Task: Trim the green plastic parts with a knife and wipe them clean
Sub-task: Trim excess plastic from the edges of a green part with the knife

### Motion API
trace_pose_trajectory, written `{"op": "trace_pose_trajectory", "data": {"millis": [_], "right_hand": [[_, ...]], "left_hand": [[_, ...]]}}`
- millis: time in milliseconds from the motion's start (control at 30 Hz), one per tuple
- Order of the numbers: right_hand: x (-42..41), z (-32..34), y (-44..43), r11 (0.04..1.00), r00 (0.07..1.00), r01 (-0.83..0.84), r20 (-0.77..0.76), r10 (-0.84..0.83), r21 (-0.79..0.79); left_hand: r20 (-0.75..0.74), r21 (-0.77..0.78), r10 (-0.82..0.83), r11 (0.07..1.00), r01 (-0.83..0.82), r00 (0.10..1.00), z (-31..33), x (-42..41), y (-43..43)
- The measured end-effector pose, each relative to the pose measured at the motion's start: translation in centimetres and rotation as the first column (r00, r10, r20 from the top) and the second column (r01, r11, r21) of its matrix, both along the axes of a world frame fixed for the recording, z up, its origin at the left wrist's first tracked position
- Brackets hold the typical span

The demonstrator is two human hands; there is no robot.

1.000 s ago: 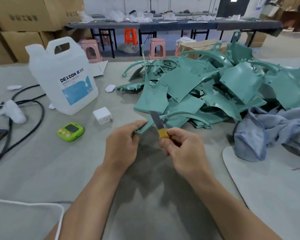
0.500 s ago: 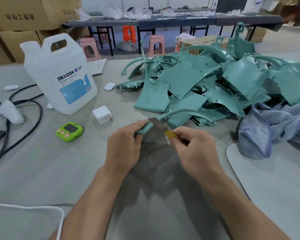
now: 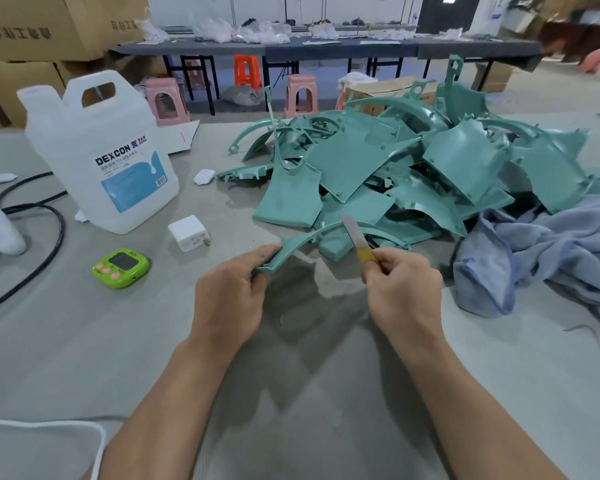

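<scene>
My left hand (image 3: 231,292) grips the near end of a long curved green plastic strip (image 3: 298,242) that arcs up and to the right above the table. My right hand (image 3: 400,289) pinches the yellow handle of a small knife (image 3: 355,239), its grey blade pointing up and resting against the strip's far part. Behind them lies a big heap of green plastic parts (image 3: 413,168). A crumpled blue-grey cloth (image 3: 541,251) lies at the right, beside the heap.
A white DEXCON jug (image 3: 101,157) stands at the left, with a white charger (image 3: 189,233) and a green timer (image 3: 121,268) in front of it. Black cables (image 3: 32,237) curl at the far left. A white cord (image 3: 84,431) lies at the near left.
The knife has slid to the right along the strip, away from my left hand, and its blade now stands more upright. My left hand still holds the strip's near end.
</scene>
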State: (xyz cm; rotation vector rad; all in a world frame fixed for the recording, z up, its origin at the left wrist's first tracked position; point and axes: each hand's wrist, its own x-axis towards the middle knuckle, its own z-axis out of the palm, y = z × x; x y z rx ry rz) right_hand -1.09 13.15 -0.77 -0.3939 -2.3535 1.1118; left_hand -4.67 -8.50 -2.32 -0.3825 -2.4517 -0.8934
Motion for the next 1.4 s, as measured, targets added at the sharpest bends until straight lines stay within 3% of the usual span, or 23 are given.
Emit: {"op": "trace_pose_trajectory", "data": {"millis": [100,167,300,367,500,633,800,967,1100,1267,1400], "right_hand": [[-0.3,0.1,0.9,0.996,0.996,0.092,-0.004,-0.092,0.0],[-0.1,0.2,0.9,0.998,0.994,0.06,-0.086,-0.061,-0.016],[1.1,0.5,-1.6,0.944,0.931,-0.327,-0.189,0.313,-0.046],[1.3,0.4,-2.3,0.918,0.905,-0.395,-0.187,0.382,-0.036],[1.2,0.1,-2.0,0.919,0.908,-0.393,-0.154,0.389,0.007],[0.7,0.3,-1.1,0.979,0.967,-0.194,-0.158,0.202,0.063],[1.9,0.7,-2.2,0.891,0.88,-0.454,-0.153,0.45,0.006],[0.8,0.7,-0.9,0.965,0.949,-0.261,-0.182,0.258,0.005],[1.3,0.6,-1.8,0.918,0.907,-0.396,-0.156,0.391,-0.004],[0.3,0.9,-0.4,0.992,0.977,-0.121,-0.172,0.124,0.029],[1.3,0.7,-1.7,0.946,0.931,-0.325,-0.173,0.323,0.015]], "left_hand": [[-0.01,-0.008,0.0,1.0,0.0,1.0,0.0,0.1,0.0],[-0.012,-0.003,-0.013,1.0,0.013,1.0,0.0,0.1,-0.1],[0.004,-0.016,-0.03,0.999,0.03,1.0,0.0,0.0,0.0],[0.02,-0.001,-0.02,1.0,0.02,1.0,0.0,0.0,0.0],[-0.007,-0.009,-0.038,0.999,0.038,0.999,0.2,0.2,0.0],[-0.002,-0.007,-0.034,0.999,0.034,0.999,0.3,0.1,0.0],[-0.024,-0.022,-0.005,1.0,0.005,1.0,0.2,0.1,0.0],[0.01,-0.023,-0.03,0.999,0.03,0.999,0.4,0.3,-0.1],[-0.007,-0.036,-0.046,0.998,0.046,0.999,0.5,0.4,0.0],[-0.003,-0.032,-0.017,0.999,0.017,1.0,0.6,0.4,0.1],[-0.032,-0.043,-0.029,0.999,0.028,0.999,0.6,0.6,0.1]]}}
